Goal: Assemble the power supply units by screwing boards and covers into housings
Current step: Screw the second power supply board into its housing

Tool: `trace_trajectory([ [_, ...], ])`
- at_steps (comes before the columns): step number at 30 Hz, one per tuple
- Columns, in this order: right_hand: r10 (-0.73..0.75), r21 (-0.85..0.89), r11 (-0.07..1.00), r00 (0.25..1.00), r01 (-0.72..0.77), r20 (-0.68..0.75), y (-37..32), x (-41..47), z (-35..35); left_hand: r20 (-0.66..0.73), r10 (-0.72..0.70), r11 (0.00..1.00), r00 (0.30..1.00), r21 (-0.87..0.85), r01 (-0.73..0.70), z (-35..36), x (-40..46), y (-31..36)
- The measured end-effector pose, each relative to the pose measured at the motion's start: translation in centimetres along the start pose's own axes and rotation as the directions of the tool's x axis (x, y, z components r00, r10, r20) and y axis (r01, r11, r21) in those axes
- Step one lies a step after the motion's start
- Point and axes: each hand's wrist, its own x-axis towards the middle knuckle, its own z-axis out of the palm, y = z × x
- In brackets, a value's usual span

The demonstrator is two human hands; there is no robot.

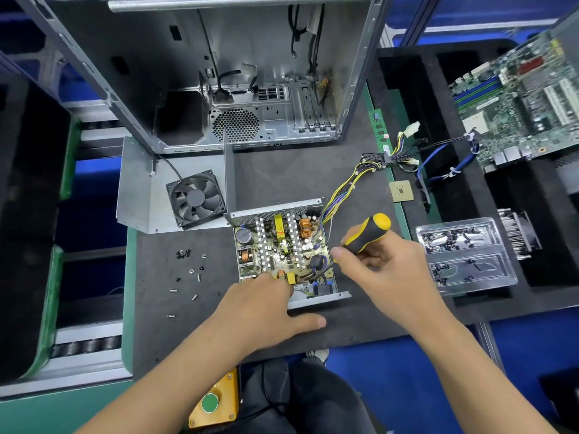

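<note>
A: Hands? Right hand [388, 267] was wrapped round the screwdriver [366, 234], tip down in the near right corner of the board [282, 249]. Left hand [266, 305] lay flat and spread on the housing [319, 298] front lip, pinning it to the desk [282, 177].

B: How would it handle?

A: Housing looked like stiff sheet metal, light, likely to slide. I'd grip its walls. Board looked fragile; keep off the coils and capacitors.

B: Cover?

A: Cover [141, 195] with fan [195, 198] sat just left, behind; loose screws [188, 270] lay left.
</note>
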Motion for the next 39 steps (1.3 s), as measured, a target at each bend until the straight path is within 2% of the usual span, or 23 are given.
trace_trajectory([
  [9,-0.032,-0.025,0.999,0.999,0.032,-0.001,0.3,-0.1,0.2,-0.045,0.007,1.000,0.999,-0.008,-0.007,0.2,0.0,0.2],
  [19,-0.071,-0.075,0.995,0.997,0.072,0.005,0.6,-0.2,0.2,0.016,-0.027,0.998,1.000,-0.063,0.028,0.2,0.5,0.0],
  [30,-0.098,-0.115,0.988,0.994,0.102,0.042,0.4,-0.3,0.4,0.051,0.122,0.992,0.991,0.018,-0.123,-0.5,0.8,-0.1],
  [39,-0.121,-0.136,0.981,0.987,0.135,0.107,0.5,-0.4,0.6,0.059,0.158,0.982,0.986,0.091,-0.163,-0.5,1.0,0.1],
])
